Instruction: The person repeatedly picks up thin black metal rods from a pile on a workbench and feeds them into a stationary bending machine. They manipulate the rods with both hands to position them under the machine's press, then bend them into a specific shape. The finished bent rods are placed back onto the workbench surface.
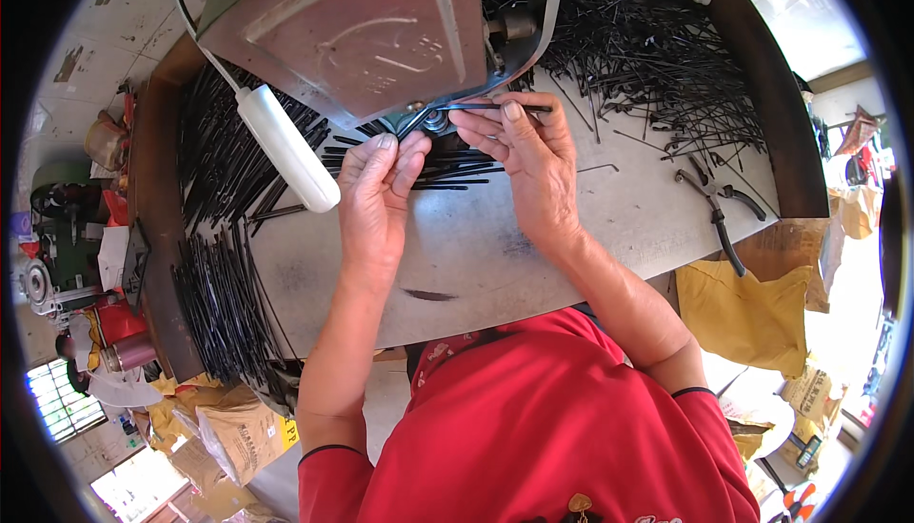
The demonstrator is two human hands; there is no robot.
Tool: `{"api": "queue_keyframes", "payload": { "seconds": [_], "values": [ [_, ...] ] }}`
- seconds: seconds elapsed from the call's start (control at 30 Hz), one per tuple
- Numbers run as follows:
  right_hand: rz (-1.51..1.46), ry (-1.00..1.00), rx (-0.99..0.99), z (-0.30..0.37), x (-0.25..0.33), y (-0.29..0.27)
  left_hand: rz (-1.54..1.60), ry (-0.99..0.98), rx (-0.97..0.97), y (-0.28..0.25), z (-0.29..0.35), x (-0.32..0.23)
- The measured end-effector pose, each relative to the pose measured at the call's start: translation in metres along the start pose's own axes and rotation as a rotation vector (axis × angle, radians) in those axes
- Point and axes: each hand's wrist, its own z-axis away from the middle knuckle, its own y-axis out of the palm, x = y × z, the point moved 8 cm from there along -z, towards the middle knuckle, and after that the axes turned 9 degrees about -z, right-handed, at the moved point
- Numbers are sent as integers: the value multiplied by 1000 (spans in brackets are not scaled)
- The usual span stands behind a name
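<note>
While the right hand (533, 157) pinches a thin dark rod (474, 106) between thumb and bent fingers, the left hand (373, 185) sits just beside it, its thumb and fingertips drawn close together. Whether those left fingers grip a rod of their own cannot be told, since dark strips crowd together there. The held rod lies nearly level, just below the lower edge of a reddish-brown machine (357, 33), its left end near a round metal part (435, 121). Beneath both forearms stretches a grey metal table (466, 256). Beside the machine, to the left, hangs a white tube (288, 149). A bundle of dark rods (224, 304) lies at the table's left side, and a tangled heap of bent rods (633, 57) spreads across the upper right. Dark-handled pliers (715, 207) rest near the right edge, above a yellow bag (747, 318).
</note>
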Motion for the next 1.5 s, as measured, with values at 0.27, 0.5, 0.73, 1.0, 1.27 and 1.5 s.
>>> {"api": "queue_keyframes", "payload": {
  "seconds": [0.27, 0.5, 0.73, 1.0, 1.27, 1.5],
  "values": [
    [-76, 67, 22, 3, -12, -2, -63, -30, 23, -12, -8, -2],
    [-128, 89, -15, -2, -9, -4, -169, 85, -7, 1, 2, -17],
    [-159, 88, -48, 1, -13, -11, -165, 30, 37, 0, -7, -11],
    [-115, 107, -27, 0, -4, -3, -145, 73, -43, 1, -1, -14],
    [-166, 120, -74, -2, -12, -7, -172, 115, -39, 5, -1, -20],
    [-102, 350, -111, -9, -17, -18, -373, 91, -22, 1, -8, -35]
  ]
}}
